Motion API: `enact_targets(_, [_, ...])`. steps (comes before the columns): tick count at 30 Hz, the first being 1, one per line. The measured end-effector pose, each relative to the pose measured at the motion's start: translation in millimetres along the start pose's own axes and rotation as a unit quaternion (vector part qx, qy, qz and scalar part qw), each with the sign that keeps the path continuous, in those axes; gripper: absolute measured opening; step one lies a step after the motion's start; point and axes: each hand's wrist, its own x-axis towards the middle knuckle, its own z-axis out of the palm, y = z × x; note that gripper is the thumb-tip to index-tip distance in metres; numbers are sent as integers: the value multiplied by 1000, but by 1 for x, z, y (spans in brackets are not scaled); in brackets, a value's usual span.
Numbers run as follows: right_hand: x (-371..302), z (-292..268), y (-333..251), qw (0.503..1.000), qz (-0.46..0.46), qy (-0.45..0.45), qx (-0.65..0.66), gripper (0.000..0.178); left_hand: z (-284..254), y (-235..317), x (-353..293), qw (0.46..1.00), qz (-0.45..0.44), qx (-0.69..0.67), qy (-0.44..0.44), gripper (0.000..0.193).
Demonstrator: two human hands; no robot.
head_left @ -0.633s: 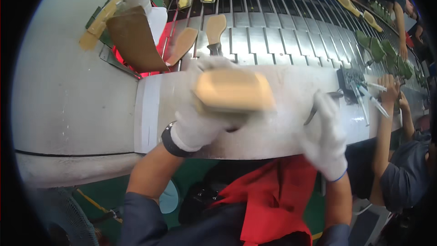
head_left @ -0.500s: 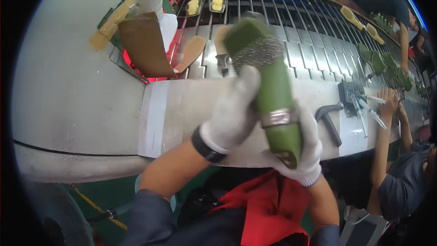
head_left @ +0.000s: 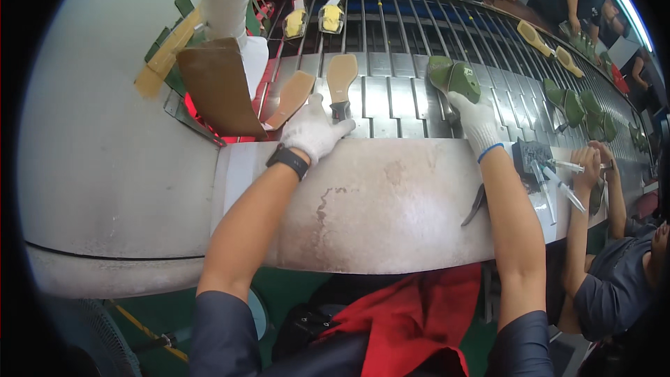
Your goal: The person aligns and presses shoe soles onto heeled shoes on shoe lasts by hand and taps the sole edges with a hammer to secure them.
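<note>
My right hand point(head_left: 478, 119), in a white glove, reaches over the conveyor and is closed on the near end of a green shoe point(head_left: 463, 81). A second green shoe point(head_left: 438, 70) lies against it on the left. My left hand point(head_left: 313, 129), gloved too, is open with the thumb spread to the right, at the conveyor's near edge. Its fingertips are close to a tan shoe sole point(head_left: 293, 96); whether they touch it I cannot tell. Just beyond the thumb lies another tan sole point(head_left: 343, 75) with a dark heel.
A brown board point(head_left: 218, 91) and white duct point(head_left: 227, 0) stand left. Two yellow-padded pieces point(head_left: 331, 17) lie on the conveyor bars point(head_left: 391, 28). A hammer point(head_left: 474, 205), partly hidden by my forearm, lies near a dark block point(head_left: 532, 157) and syringes point(head_left: 562, 188). Co-workers handle shoes to the right.
The green shoe, held before me in both hands, is now over on the conveyor with my right hand on it. My left hand has let go and moved left to the tan soles.
</note>
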Motion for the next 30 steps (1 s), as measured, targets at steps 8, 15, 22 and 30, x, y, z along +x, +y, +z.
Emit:
enact_targets(8, [-86,29,-21,958,-278,-59,50,53,27,-17,52,1000,9,3,-24,55])
enact_targets(15, [-85,26,-1,955,-69,-154,242,52,30,98,-24,952,187,-225,-86,41])
enact_targets(22, [-84,8,-29,946,81,-203,241,40,42,69,126,935,229,-270,-30,39])
enact_targets(30, [-78,4,-19,960,47,-217,171,38,69,15,354,968,-160,85,173,121])
